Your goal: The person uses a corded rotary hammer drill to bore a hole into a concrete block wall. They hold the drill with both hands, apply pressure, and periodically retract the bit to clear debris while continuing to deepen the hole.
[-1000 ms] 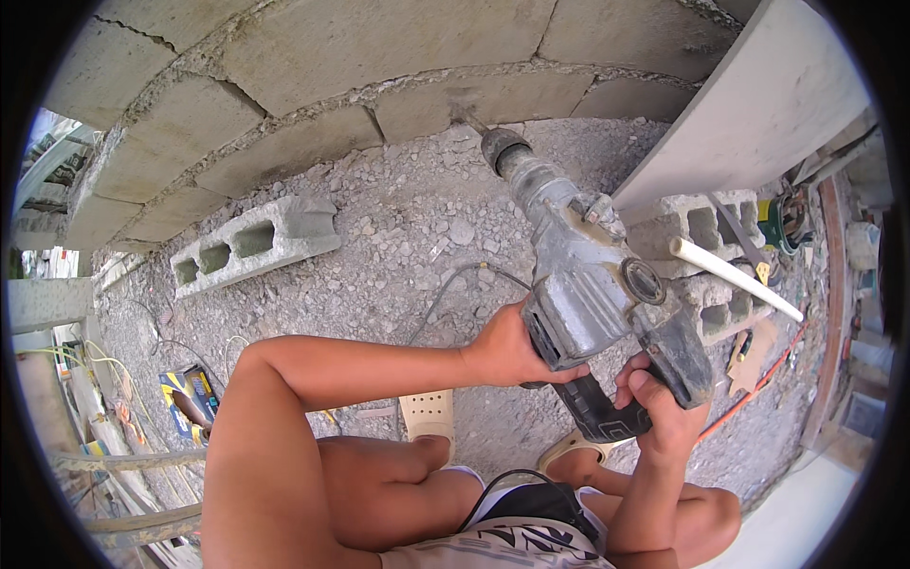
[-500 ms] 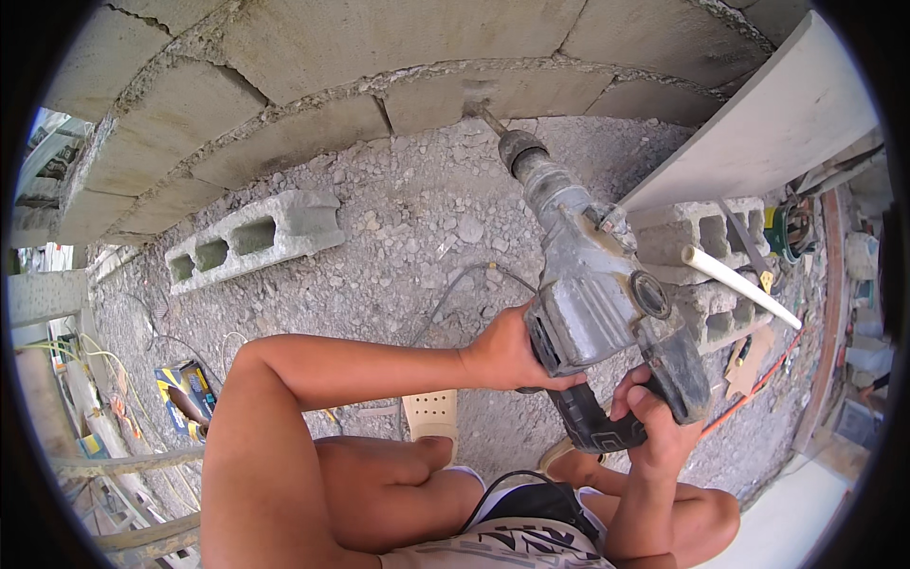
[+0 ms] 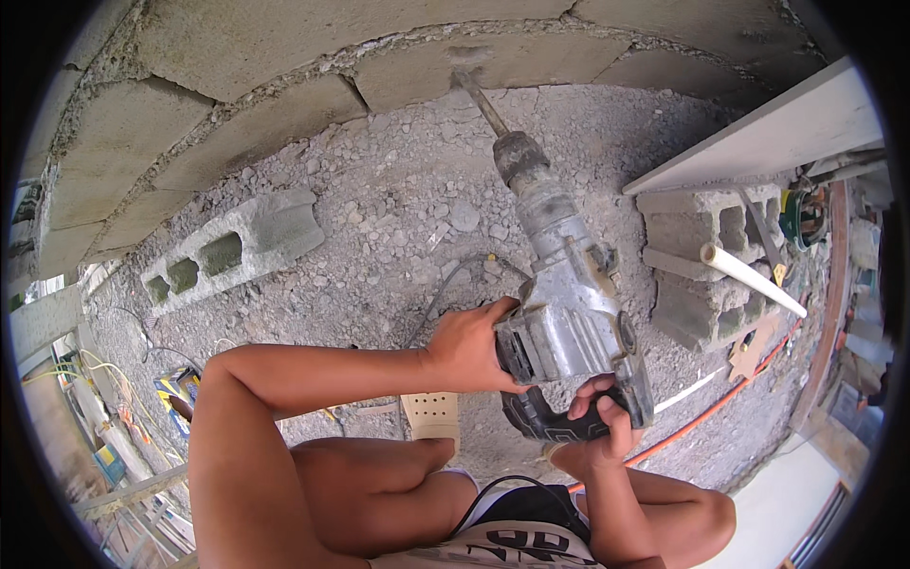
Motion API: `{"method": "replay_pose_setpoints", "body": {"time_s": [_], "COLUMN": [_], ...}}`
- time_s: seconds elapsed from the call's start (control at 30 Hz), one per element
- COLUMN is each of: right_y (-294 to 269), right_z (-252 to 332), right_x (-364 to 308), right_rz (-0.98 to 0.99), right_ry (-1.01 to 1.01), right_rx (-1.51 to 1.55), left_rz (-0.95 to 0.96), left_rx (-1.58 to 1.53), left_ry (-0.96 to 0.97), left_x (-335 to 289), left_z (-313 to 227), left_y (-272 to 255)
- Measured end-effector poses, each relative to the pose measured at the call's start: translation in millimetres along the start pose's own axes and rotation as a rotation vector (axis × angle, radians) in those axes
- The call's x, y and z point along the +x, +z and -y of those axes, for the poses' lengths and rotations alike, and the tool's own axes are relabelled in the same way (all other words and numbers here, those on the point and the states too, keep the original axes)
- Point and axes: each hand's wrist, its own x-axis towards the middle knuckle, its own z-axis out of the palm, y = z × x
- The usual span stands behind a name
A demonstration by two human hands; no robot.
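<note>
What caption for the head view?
Both hands, left hand and right hand, press a rotary hammer bit into block wall.

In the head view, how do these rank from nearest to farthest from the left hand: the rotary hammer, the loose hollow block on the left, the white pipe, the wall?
1. Rotary hammer: gripped at its side by the left hand.
2. Loose hollow block: lying on rubble, up and to the left.
3. White pipe: on the right, sticking out of stacked blocks.
4. Wall: at the top, where the bit touches.
</note>
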Motion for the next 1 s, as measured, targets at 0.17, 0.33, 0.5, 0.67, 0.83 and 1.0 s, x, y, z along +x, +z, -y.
{"method": "replay_pose_setpoints", "body": {"time_s": [0.17,0.33,0.5,0.67,0.83,1.0], "right_y": [-2,-2,2,2,19,27], "right_z": [-60,-75,-79,-85,-76,-67], "right_x": [4,3,5,0,-7,-6], "right_rz": [-0.018,-0.019,-0.025,0.049,0.009,0.039], "right_ry": [0.228,0.339,0.418,0.426,0.424,0.39], "right_rx": [0.164,0.205,0.245,0.345,0.303,0.286], "left_rz": [0.012,-0.015,0.033,0.039,-0.022,0.018], "left_rx": [0.114,0.127,0.17,0.195,0.233,0.237], "left_ry": [-0.011,-0.011,-0.074,-0.088,-0.005,-0.058], "left_x": [-13,-19,-19,-24,-27,-25], "left_z": [41,49,43,40,47,44], "left_y": [1,-2,-12,-22,-24,-28]}}
